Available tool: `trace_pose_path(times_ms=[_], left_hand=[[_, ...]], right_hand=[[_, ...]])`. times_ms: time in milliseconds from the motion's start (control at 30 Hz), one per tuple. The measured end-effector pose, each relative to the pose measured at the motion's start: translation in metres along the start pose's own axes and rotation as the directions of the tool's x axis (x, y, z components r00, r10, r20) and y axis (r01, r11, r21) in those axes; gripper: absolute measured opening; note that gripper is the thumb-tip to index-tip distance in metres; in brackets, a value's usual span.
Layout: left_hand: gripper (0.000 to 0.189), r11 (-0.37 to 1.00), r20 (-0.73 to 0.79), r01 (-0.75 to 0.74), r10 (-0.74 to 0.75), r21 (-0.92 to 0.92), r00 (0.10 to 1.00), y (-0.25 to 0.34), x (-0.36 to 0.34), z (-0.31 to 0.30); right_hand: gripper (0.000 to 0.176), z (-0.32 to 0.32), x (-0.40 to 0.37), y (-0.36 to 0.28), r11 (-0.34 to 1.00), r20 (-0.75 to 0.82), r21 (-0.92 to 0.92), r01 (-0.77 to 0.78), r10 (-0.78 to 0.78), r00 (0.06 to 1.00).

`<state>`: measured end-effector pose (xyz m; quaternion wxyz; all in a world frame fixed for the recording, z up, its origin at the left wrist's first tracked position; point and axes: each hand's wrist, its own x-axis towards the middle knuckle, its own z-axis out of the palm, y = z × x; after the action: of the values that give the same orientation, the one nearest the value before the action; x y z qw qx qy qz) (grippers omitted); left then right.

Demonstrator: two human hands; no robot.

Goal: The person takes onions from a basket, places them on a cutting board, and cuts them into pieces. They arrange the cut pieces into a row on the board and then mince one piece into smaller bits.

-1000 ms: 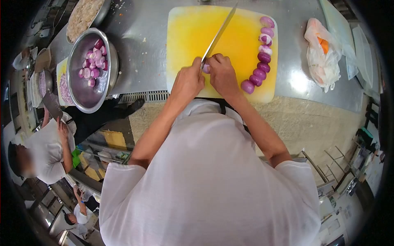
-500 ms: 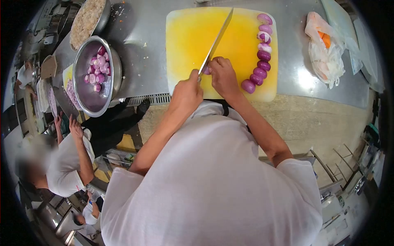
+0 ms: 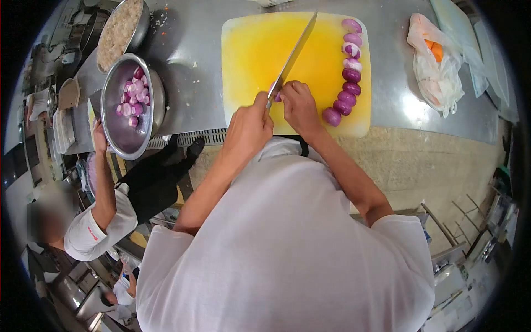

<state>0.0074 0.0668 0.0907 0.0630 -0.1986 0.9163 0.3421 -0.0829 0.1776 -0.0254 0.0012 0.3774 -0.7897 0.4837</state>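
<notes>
Most of the onion (image 3: 278, 98) being worked is hidden: only a purple sliver shows near the lower part of the board (image 3: 260, 50), between the knife (image 3: 293, 58) and the fingers of the right hand (image 3: 301, 108). That hand is bunched, thumb and fingertips together on the onion; their exact grip is covered. The left hand (image 3: 250, 130) is closed around the knife's handle and hides nearly all of it; the blade slants up and right over the board. Whether its edge is in the onion, I cannot tell.

Nine onions (image 3: 351, 75) curve down the board's right side, peeled, glossy and close together. The upper ones are paler, two with white patches; the lower ones are deep purple.

Left of the board, smaller purple-and-white pieces (image 3: 134, 94) lie heaped in a steel bowl (image 3: 126, 139). A co-worker's hand (image 3: 99, 135) is partly hidden behind it. The bowl of pale food (image 3: 119, 36) above is cut off by the top edge. A cloudy bag (image 3: 437, 86) on the right blurs its orange contents (image 3: 434, 51).
</notes>
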Motion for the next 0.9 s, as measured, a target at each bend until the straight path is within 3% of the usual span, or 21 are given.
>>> trace_pose_path(times_ms=[100, 167, 267, 400, 500, 567, 700, 733, 800, 900], left_hand=[[0.027, 0.999, -0.084, -0.048, 0.046, -0.022, 0.995, -0.017, 0.007, 0.033], [0.027, 0.997, -0.065, -0.069, 0.067, -0.026, 0.996, -0.019, 0.013, 0.036], [0.024, 1.000, 0.019, 0.001, -0.001, 0.005, 1.000, 0.005, 0.005, 0.005], [0.029, 0.999, -0.090, -0.043, 0.045, 0.028, 0.995, -0.018, 0.013, 0.040], [0.031, 0.994, -0.069, -0.107, 0.104, -0.033, 0.992, -0.018, 0.025, 0.028], [0.034, 0.997, -0.026, -0.046, 0.044, -0.060, 0.999, -0.005, 0.014, -0.005], [0.033, 0.991, -0.083, 0.093, -0.102, -0.100, 0.991, -0.012, -0.008, -0.035], [0.030, 0.977, -0.095, 0.161, -0.175, -0.140, 0.980, -0.018, -0.009, -0.038], [0.029, 0.984, -0.116, 0.146, -0.157, -0.100, 0.981, -0.038, -0.011, -0.036], [0.028, 0.983, -0.141, 0.170, -0.178, -0.064, 0.974, -0.073, -0.015, -0.023]], right_hand=[[0.004, 0.000, -0.004, 0.002, 0.998, 0.020, 0.043, -0.034, 0.034, 0.999], [0.005, 0.003, -0.006, 0.004, 0.997, -0.061, 0.073, 0.018, -0.013, 0.998], [0.005, 0.004, -0.007, 0.010, 0.997, -0.036, 0.070, 0.018, -0.016, 0.999], [0.006, 0.004, -0.011, 0.009, 0.999, -0.003, 0.036, -0.030, 0.030, 1.000], [0.007, -0.001, -0.009, 0.011, 0.999, -0.049, 0.048, 0.001, 0.001, 0.999], [0.011, -0.006, -0.006, 0.009, 0.992, 0.014, 0.063, -0.112, 0.112, 0.994], [0.018, 0.002, 0.009, -0.006, 0.988, -0.049, -0.073, -0.139, 0.136, 0.990], [0.022, 0.006, 0.015, -0.011, 0.988, 0.021, -0.089, -0.127, 0.129, 0.991], [0.027, 0.010, 0.029, -0.003, 0.990, 0.113, -0.098, -0.099, 0.110, 0.987], [0.026, -0.004, 0.074, 0.042, 0.967, 0.089, -0.227, -0.116, 0.140, 0.986]])
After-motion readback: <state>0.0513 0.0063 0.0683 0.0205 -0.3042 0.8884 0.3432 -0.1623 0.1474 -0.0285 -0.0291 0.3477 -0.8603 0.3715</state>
